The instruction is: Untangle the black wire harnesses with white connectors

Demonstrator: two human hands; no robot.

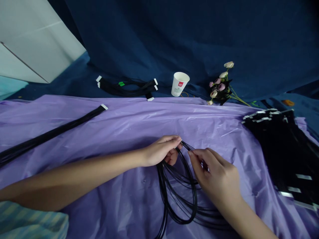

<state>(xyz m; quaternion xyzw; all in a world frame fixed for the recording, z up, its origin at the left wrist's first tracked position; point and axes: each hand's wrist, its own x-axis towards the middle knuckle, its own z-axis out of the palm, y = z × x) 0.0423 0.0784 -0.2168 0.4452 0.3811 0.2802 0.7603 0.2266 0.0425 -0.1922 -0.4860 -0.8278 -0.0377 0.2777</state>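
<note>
I pinch the top of a looped bundle of thin black cables [178, 186] with my left hand [161, 151], my fingers closed around the strands where they bend. My right hand [216, 174] sits just beside it, its thumb and forefinger closed on a few strands drawn out of the same bundle, so both hands grip the cables close together. The rest of the loops hang down toward me and lie slack on the purple plastic sheet [129, 119] that covers the work surface. To my right, on the same sheet, a thick pile of black cables with white end tags [281, 142] lies well apart from my hands. At my left a long straight bundle with a white tag [52, 132] stretches diagonally across the sheet. Beyond the sheet, on the dark blue cloth [199, 33], lies another coiled black cable bunch [127, 88], with a white paper cup [179, 84] near it and a small spray of artificial flowers [221, 87] beside the cup.
</note>
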